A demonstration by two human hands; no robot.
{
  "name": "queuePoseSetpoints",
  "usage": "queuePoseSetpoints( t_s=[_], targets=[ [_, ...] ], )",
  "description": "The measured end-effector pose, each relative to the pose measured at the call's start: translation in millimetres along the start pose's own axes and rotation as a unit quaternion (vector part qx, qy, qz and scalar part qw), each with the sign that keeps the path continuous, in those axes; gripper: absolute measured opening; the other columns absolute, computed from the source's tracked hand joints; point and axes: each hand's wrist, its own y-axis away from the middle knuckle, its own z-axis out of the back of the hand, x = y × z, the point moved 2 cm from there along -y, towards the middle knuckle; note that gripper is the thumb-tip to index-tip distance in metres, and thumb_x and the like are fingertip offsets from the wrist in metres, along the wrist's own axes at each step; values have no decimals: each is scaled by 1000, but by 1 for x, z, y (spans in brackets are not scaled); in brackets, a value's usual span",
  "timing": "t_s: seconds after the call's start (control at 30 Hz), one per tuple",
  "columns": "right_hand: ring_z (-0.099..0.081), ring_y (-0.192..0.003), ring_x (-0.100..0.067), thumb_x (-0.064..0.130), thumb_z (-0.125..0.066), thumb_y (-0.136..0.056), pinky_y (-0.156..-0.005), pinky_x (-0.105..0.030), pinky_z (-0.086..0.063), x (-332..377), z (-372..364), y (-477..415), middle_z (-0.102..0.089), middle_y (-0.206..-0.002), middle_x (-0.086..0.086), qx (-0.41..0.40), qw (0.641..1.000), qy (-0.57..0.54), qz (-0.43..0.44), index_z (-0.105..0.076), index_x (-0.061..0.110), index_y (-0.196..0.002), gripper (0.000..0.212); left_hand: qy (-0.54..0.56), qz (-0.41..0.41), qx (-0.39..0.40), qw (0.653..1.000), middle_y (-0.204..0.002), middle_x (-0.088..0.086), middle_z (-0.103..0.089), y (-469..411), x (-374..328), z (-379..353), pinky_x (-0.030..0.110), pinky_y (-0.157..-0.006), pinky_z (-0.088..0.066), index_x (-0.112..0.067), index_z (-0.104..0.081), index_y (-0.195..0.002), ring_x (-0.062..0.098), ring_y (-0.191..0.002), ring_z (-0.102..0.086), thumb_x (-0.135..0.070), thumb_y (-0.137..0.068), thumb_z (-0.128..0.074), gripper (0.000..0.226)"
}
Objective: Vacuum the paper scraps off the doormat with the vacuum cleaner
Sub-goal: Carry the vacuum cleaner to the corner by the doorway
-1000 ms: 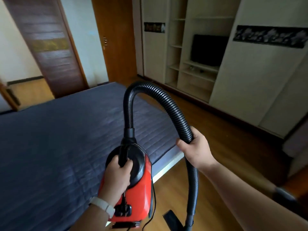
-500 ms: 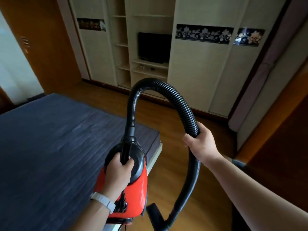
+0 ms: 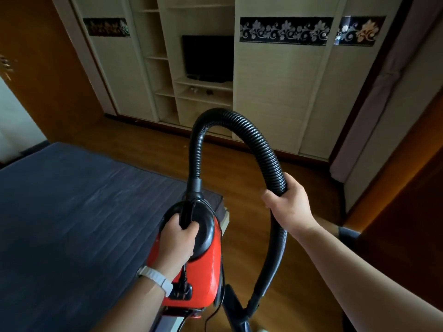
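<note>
I carry a red vacuum cleaner [image 3: 203,274] with a black top in the air, near the corner of a bed. My left hand [image 3: 178,243] grips its black carry handle. A black ribbed hose [image 3: 251,137] loops up from the top and curves down to the right. My right hand [image 3: 288,207] is closed around that hose partway down. The hose runs on to a black nozzle piece [image 3: 236,312] at the bottom edge. No doormat or paper scraps are in view.
A bed with a dark blue mattress [image 3: 72,212] fills the left. Wooden floor [image 3: 239,171] lies ahead. A cream wardrobe wall [image 3: 275,92] with shelves and a black TV [image 3: 207,58] stands behind. A wooden door [image 3: 43,68] is left, a dark doorway right.
My view has swung to the right, from the bed and door toward the wardrobe. Both hands keep the same grips on the vacuum cleaner and hose.
</note>
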Motion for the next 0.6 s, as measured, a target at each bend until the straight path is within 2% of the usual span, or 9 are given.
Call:
queuePoseSetpoints(
  t_s=[0.13,0.27,0.43,0.6],
  targets=[
    [-54,-58,-19,10,-69,-80,-49,-33,-49,-22,22,-57,-62,-74,-20,10,1000,-24,-4,-55,11,-84,15,-42,-8,4,999,-48,1,-43,-45,-30,-39,26,-38,-37,-5,-52,-79,17,-37,-42,-12,-89,-56,13],
    [-54,-59,-16,9,-71,-82,-48,-23,-48,-39,45,-113,-58,-71,-8,19,998,-51,-6,-55,16,-85,18,-76,-37,1,996,-51,4,-51,-91,-64,-76,28,-40,-41,-11,-58,-81,20,-41,-51,-17,-89,-58,10],
    [-56,-59,-17,9,-71,-83,-47,-21,-48,-52,63,-174,-60,-72,-10,18,999,-50,4,-54,18,-84,19,-56,-35,6,998,-49,1,-50,-137,-98,-120,29,-41,-42,-15,-59,-89,20,-41,-49,-19,-91,-57,5],
    [-56,-59,-15,9,-71,-84,-46,-17,-47,-69,69,-238,-60,-72,-8,14,999,-46,3,-54,22,-85,21,-44,-28,17,998,-49,2,-47,-197,-118,-160,29,-41,-40,-11,-56,-84,20,-40,-46,-18,-92,-57,11]
  ],
)
